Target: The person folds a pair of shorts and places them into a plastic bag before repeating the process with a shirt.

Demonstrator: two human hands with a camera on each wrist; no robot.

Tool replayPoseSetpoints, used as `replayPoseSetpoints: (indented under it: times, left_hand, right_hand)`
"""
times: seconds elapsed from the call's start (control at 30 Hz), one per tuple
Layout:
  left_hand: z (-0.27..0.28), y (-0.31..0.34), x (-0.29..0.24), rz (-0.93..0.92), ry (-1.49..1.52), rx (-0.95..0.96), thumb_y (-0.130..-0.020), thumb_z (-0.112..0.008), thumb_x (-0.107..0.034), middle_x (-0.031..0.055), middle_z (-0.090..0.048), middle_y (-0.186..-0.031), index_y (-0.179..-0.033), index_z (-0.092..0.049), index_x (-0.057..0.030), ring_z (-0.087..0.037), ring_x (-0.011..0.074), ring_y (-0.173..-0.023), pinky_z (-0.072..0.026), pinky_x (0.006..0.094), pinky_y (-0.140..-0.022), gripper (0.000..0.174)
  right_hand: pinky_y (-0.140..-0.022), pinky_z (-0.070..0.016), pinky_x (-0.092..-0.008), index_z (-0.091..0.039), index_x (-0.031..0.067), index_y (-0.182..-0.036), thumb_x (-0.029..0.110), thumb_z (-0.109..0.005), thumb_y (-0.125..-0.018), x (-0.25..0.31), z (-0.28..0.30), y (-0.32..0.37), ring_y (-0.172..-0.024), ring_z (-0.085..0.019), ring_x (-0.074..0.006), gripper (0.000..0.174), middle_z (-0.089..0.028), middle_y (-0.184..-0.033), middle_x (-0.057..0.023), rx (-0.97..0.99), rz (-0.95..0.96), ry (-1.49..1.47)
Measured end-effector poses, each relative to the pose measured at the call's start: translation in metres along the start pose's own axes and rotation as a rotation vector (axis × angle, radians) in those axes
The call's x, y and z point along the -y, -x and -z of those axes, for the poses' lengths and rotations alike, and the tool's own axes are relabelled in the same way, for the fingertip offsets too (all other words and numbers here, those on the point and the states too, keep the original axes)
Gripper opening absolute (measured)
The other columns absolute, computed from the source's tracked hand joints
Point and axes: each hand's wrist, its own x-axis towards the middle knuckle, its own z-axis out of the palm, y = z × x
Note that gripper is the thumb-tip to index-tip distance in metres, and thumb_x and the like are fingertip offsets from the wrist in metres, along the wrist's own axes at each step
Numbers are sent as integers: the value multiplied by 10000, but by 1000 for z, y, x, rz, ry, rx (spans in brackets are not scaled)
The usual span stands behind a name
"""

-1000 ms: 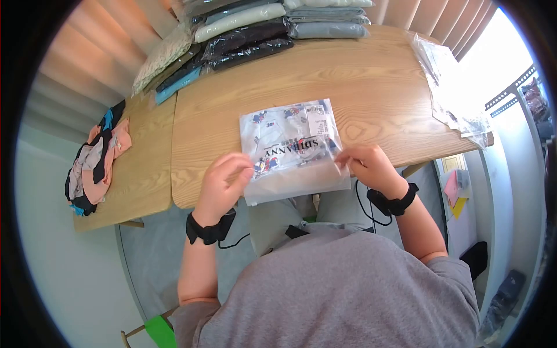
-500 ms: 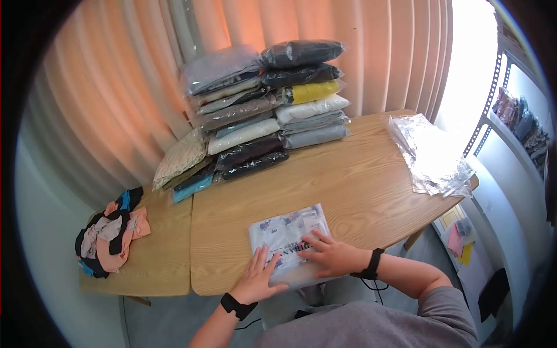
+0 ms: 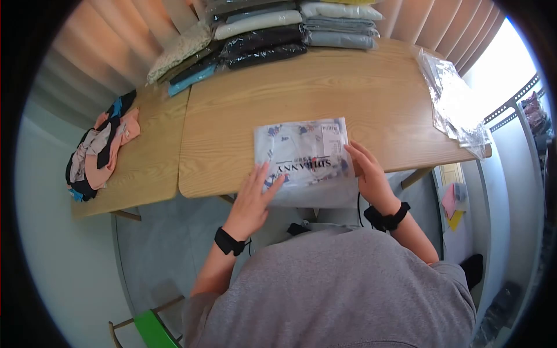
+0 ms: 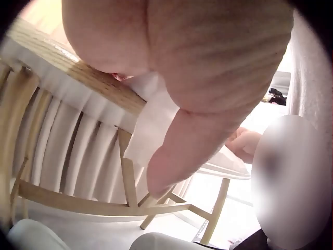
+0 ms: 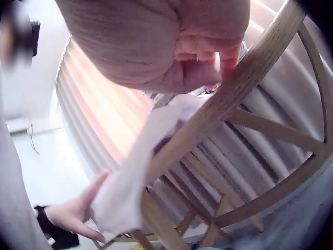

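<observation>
A clear plastic bag with a folded, blue-patterned white garment inside lies at the table's front edge, its lower flap hanging past the edge. Dark lettering and a white label show on it, upside down in the head view. My left hand rests its straight fingers on the bag's left side, thumb spread toward the middle. Along the opposite side, my right hand touches the bag's edge with extended fingers. In the right wrist view the whitish flap droops below the tabletop, near my left hand.
Stacked bagged garments stand at the back of the wooden table. A pile of loose clothes lies at the left. Clear empty bags are spread at the right edge. A green-and-wood chair is at lower left.
Both hands held the bag's sides, then lay flat across its front. Now the right hand has moved out to the right edge, while the left stays on the left side. The head view tilted up, then down.
</observation>
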Motion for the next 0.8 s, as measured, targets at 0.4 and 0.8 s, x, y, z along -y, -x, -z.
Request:
replayPoseSetpoints:
  times: [0.4, 0.8]
  left_hand:
    - [11, -13, 27, 15, 158, -371, -774, -542, 33, 179, -507, -1295, -1097, -642, -105, -408, 374, -1264, -339, 429, -1025, 365]
    - [61, -16, 37, 633, 1671, -647, -962, -478, -375, 99, -610, -1087, -1124, -553, 40, -584, 161, -954, -460, 305, -840, 452]
  right_hand:
    - [-1046, -330, -415, -505, 122, -1279, 21, -639, -714, -12, -4, -2, -1281, -395, -335, 589, -417, -1391, -157, 108, 248, 202]
    - [-838, -455, -268, -484, -21, -1220, 150, -668, -852, 52, -49, -57, -931, -551, -112, 446, -604, -1037, -51, 344, -346, -684]
